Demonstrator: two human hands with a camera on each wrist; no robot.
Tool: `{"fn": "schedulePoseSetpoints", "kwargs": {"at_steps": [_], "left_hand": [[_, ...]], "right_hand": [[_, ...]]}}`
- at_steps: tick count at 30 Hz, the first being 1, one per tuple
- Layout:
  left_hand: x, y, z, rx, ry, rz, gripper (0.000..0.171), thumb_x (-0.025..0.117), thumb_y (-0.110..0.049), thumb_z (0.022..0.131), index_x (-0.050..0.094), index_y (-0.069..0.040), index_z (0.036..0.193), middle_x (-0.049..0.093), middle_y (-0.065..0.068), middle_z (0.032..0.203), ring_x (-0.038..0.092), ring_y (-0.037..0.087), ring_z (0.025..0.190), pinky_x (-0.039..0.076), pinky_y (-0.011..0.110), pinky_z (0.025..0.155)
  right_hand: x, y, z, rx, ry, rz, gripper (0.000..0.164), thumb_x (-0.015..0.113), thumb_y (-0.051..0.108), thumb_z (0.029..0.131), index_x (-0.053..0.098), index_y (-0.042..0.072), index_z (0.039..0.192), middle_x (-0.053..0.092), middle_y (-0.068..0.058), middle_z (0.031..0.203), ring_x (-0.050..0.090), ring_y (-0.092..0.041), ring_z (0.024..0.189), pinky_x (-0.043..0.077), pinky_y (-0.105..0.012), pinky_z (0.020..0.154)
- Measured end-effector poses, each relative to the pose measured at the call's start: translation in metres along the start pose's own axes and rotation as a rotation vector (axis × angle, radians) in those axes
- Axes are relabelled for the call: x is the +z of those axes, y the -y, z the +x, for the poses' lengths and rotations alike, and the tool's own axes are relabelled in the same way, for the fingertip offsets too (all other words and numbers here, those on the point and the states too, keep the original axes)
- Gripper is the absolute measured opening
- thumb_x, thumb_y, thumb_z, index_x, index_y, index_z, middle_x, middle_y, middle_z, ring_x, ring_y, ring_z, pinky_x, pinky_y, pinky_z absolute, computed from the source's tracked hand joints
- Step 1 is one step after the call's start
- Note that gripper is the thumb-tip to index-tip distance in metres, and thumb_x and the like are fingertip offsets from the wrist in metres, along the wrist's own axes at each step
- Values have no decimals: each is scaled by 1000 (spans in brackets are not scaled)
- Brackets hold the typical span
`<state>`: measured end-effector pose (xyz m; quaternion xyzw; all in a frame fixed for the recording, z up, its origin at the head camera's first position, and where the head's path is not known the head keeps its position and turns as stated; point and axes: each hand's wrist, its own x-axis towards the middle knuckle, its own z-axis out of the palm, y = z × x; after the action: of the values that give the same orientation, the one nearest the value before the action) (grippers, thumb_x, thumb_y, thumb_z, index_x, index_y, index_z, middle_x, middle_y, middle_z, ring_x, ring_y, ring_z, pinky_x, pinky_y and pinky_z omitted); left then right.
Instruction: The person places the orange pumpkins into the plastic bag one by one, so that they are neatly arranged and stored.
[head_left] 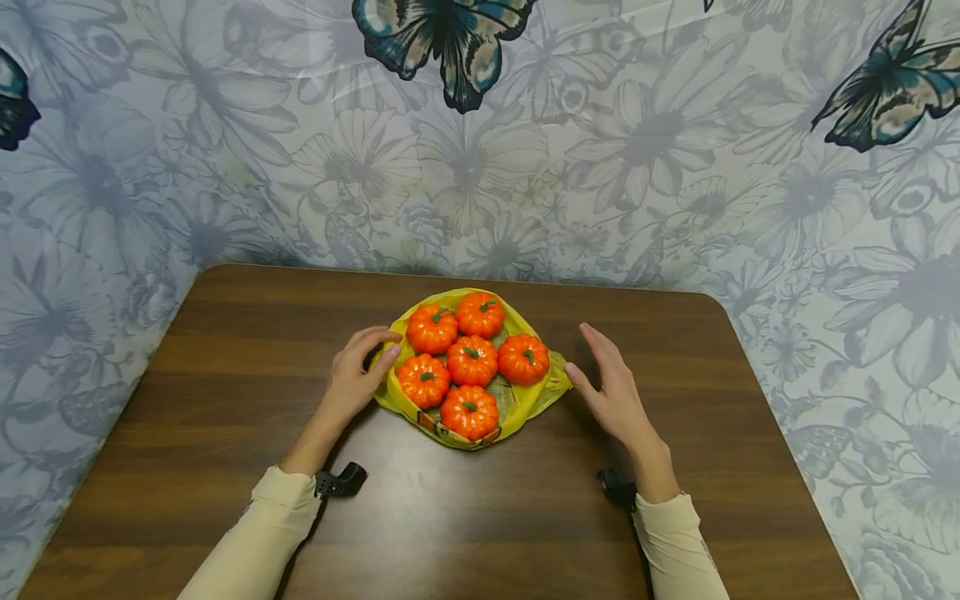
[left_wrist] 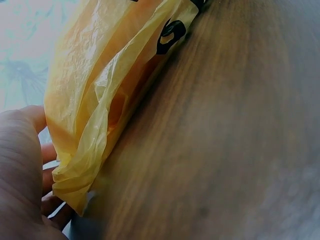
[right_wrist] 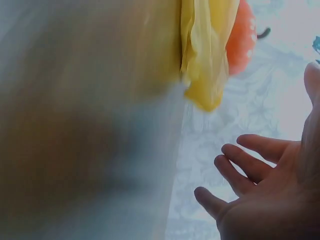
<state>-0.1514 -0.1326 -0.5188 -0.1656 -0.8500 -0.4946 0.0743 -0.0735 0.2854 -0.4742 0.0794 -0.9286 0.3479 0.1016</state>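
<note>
Several small orange pumpkins (head_left: 472,361) with green stems sit in an opened yellow plastic bag (head_left: 517,407), its rim spread round them on the table. My left hand (head_left: 357,371) is at the bag's left side, fingers loosely bent and thumb apart from them. In the left wrist view, the thumb meets the yellow plastic (left_wrist: 70,95), and the fingers lie partly behind its lower corner. My right hand (head_left: 611,387) is just off the bag's right corner, fingers extended and holding nothing. In the right wrist view, one pumpkin (right_wrist: 242,42) shows past the bag's edge (right_wrist: 205,92).
The brown wooden table (head_left: 480,517) has rounded far corners. Behind it hangs a pale cloth (head_left: 645,167) printed with flowers and butterflies. Dark wrist devices (head_left: 342,481) with cables are strapped to both wrists.
</note>
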Motion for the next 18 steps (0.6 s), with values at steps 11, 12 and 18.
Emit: {"fn": "schedulePoseSetpoints", "kwargs": {"at_steps": [11, 12, 18], "left_hand": [[-4, 3, -10, -7, -66, -70, 42, 68, -22, 104, 62, -14, 146, 70, 9, 138, 60, 29, 136, 38, 48, 120], [-5, 2, -12, -13, -69, -84, 45, 68, -22, 105, 59, -16, 149, 70, 9, 138, 59, 29, 137, 37, 45, 121], [-13, 4, -28, -2, -89, -120, 47, 67, -14, 105, 58, -15, 150, 69, 9, 140, 58, 29, 138, 31, 15, 118]], "right_hand": [[-17, -15, -25, 36, -43, -29, 68, 66, 28, 105, 37, 12, 164, 37, -18, 168, 32, -42, 155, 30, -70, 119], [-19, -15, -27, 39, -44, -30, 68, 66, 28, 105, 36, 12, 164, 37, -19, 168, 32, -43, 155, 30, -70, 119], [-29, -18, -37, 56, -41, -34, 70, 65, 26, 106, 33, 16, 166, 36, -20, 168, 33, -46, 154, 29, -72, 118]]}}
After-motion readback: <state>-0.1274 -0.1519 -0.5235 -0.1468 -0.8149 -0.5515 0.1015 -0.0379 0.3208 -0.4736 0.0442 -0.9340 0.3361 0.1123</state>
